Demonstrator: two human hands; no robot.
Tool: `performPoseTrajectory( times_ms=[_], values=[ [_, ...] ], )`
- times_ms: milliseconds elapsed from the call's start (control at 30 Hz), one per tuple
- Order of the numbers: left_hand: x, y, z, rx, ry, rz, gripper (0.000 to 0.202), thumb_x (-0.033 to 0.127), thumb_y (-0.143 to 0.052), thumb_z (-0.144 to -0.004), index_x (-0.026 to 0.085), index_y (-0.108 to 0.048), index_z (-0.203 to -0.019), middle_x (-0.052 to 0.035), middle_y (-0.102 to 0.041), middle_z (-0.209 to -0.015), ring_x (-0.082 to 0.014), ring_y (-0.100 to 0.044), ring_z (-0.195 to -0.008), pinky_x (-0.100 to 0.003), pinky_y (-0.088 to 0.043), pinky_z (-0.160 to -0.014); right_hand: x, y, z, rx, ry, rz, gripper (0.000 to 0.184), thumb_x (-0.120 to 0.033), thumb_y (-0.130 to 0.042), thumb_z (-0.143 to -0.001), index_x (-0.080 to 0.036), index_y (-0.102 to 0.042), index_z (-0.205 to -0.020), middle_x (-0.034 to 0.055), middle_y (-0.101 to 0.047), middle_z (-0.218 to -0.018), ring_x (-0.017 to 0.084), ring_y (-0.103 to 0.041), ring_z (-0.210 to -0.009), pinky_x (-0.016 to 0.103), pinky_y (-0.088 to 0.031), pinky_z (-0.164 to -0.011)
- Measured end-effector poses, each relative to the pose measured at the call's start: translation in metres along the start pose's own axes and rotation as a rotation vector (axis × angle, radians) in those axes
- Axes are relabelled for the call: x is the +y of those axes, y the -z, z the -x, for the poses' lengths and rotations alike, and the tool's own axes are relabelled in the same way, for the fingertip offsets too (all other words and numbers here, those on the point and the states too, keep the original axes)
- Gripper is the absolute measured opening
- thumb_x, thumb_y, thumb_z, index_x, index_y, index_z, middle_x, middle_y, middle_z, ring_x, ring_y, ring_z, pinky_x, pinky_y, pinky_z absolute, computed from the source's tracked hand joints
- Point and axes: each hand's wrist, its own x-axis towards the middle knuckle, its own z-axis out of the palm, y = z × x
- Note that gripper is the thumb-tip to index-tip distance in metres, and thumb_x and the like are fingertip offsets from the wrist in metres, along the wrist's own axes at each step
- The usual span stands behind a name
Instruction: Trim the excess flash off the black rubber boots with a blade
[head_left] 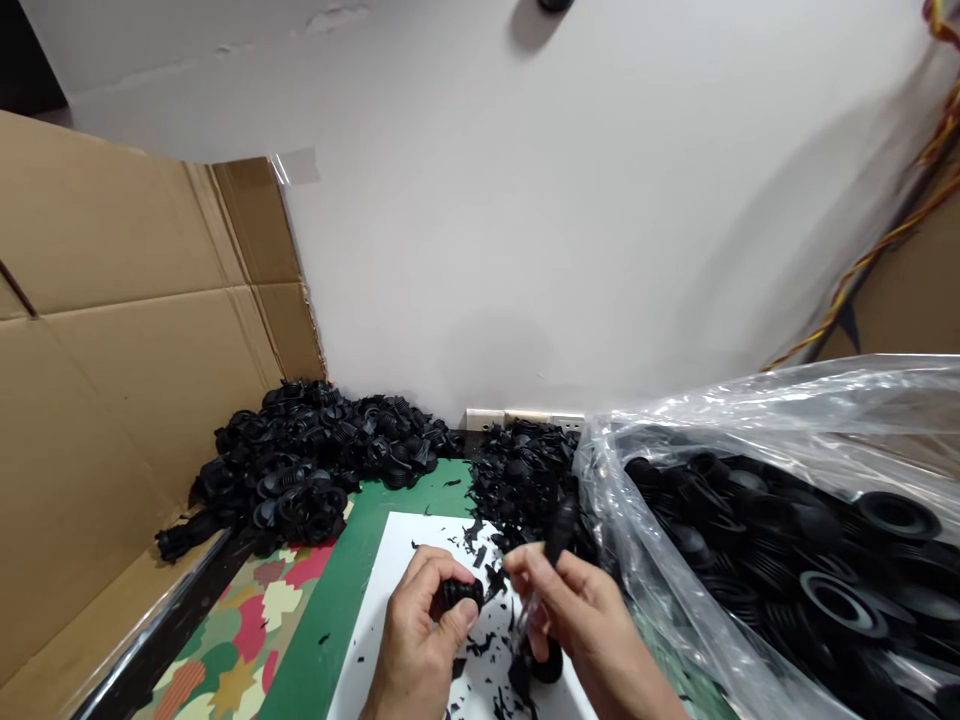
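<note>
Low in the middle of the view, my left hand (424, 630) grips a small black ribbed rubber part (459, 594) between thumb and fingers. Just right of it, my right hand (574, 610) is closed around a tool with a dark handle (562, 528); blur hides what kind of tool it is. The two hands are apart. Beneath them lies a white sheet (381, 600) strewn with black rubber scraps (480, 645). A round black rubber piece (550, 664) rests under my right hand.
Black ribbed rubber parts (300, 460) are heaped at the left beside a cardboard wall (135, 290). A pile of black scraps (521, 465) sits at the back. On the right, a clear plastic bag (607, 480) holds larger black rubber parts (772, 560). A green surface (409, 500) underlies the sheet.
</note>
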Motion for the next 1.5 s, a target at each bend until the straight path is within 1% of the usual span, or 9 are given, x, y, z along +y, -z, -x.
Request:
performPoseTrajectory(
  times_ms=[100, 233, 633, 933, 1033, 1100, 1233, 1367, 1500],
  values=[
    [0.002, 0.000, 0.001, -0.007, 0.015, -0.004, 0.007, 0.017, -0.059, -0.074, 0.021, -0.064, -0.077, -0.0023, -0.053, -0.083, -0.0194, -0.051, -0.075, -0.026, -0.041, -0.064, -0.013, 0.005, 0.005, 0.034, 0.102, -0.082, 0.047, -0.056, -0.073, -0.063, -0.013, -0.071, -0.082, 0.0052, -0.067, -0.064, 0.017, -0.061, -0.056, 0.027, -0.048, -0.054],
    [0.001, 0.000, 0.002, -0.017, 0.015, -0.009, 0.008, 0.018, -0.058, -0.076, 0.022, -0.064, -0.079, -0.0021, -0.052, -0.085, -0.0193, -0.051, -0.076, -0.026, -0.041, -0.064, -0.014, 0.003, 0.008, 0.020, 0.159, -0.067, 0.044, -0.054, -0.075, -0.063, -0.014, -0.072, -0.083, 0.0111, -0.073, -0.071, 0.024, -0.067, -0.069, 0.033, -0.052, -0.061],
    [-0.002, 0.001, 0.003, -0.022, -0.036, -0.072, 0.009, 0.020, -0.058, -0.077, 0.023, -0.065, -0.081, -0.0027, -0.054, -0.085, -0.0211, -0.051, -0.081, -0.028, -0.041, -0.069, 0.012, 0.009, 0.000, -0.019, 0.428, 0.182, 0.024, -0.043, -0.071, -0.071, -0.019, -0.071, -0.074, 0.0069, -0.067, -0.074, 0.022, -0.064, -0.068, 0.030, -0.052, -0.059],
    [-0.001, -0.001, 0.004, 0.025, -0.053, -0.024, 0.007, 0.023, -0.060, -0.076, 0.021, -0.067, -0.076, -0.0025, -0.056, -0.079, -0.0201, -0.053, -0.074, -0.028, -0.043, -0.065, 0.006, 0.001, 0.009, -0.042, 0.683, 0.330, 0.016, -0.038, -0.065, -0.079, -0.024, -0.070, -0.072, 0.0045, -0.065, -0.068, 0.019, -0.061, -0.061, 0.028, -0.049, -0.056],
    [0.000, -0.001, 0.004, 0.052, -0.076, -0.013, 0.007, 0.024, -0.060, -0.076, 0.021, -0.065, -0.073, -0.0024, -0.057, -0.076, -0.0200, -0.053, -0.073, -0.028, -0.043, -0.066, 0.002, 0.008, 0.007, 0.035, 0.787, 0.462, 0.014, -0.033, -0.064, -0.080, -0.025, -0.069, -0.070, 0.0054, -0.066, -0.069, 0.020, -0.060, -0.060, 0.030, -0.046, -0.056],
    [0.001, 0.000, 0.004, 0.075, -0.089, -0.009, 0.008, 0.024, -0.059, -0.077, 0.021, -0.064, -0.072, -0.0025, -0.057, -0.076, -0.0201, -0.053, -0.072, -0.028, -0.043, -0.065, -0.001, 0.017, 0.001, 0.180, 0.829, 0.561, 0.013, -0.031, -0.063, -0.080, -0.025, -0.068, -0.069, 0.0058, -0.066, -0.071, 0.021, -0.060, -0.062, 0.032, -0.046, -0.060],
    [0.001, -0.001, 0.003, 0.079, -0.090, -0.032, 0.006, 0.024, -0.060, -0.077, 0.021, -0.064, -0.075, -0.0030, -0.057, -0.079, -0.0212, -0.054, -0.076, -0.028, -0.043, -0.068, -0.001, 0.026, -0.010, 0.229, 0.679, 0.517, 0.016, -0.038, -0.063, -0.079, -0.023, -0.065, -0.073, 0.0046, -0.064, -0.070, 0.020, -0.059, -0.060, 0.030, -0.048, -0.056],
    [0.001, 0.001, 0.003, 0.101, -0.088, -0.055, 0.005, 0.023, -0.059, -0.078, 0.021, -0.064, -0.078, -0.0027, -0.057, -0.081, -0.0209, -0.054, -0.077, -0.029, -0.042, -0.069, 0.005, 0.020, -0.009, 0.113, 0.447, 0.247, 0.025, -0.045, -0.065, -0.077, -0.020, -0.065, -0.078, 0.0036, -0.064, -0.075, 0.015, -0.057, -0.052, 0.027, -0.049, -0.050],
    [-0.001, 0.002, 0.003, 0.096, -0.099, -0.061, 0.006, 0.021, -0.058, -0.078, 0.022, -0.064, -0.080, -0.0030, -0.057, -0.085, -0.0208, -0.053, -0.079, -0.029, -0.042, -0.070, 0.005, 0.019, -0.006, 0.050, 0.380, 0.167, 0.027, -0.044, -0.068, -0.075, -0.018, -0.067, -0.081, 0.0020, -0.064, -0.066, 0.015, -0.059, -0.052, 0.028, -0.049, -0.052]
  ],
)
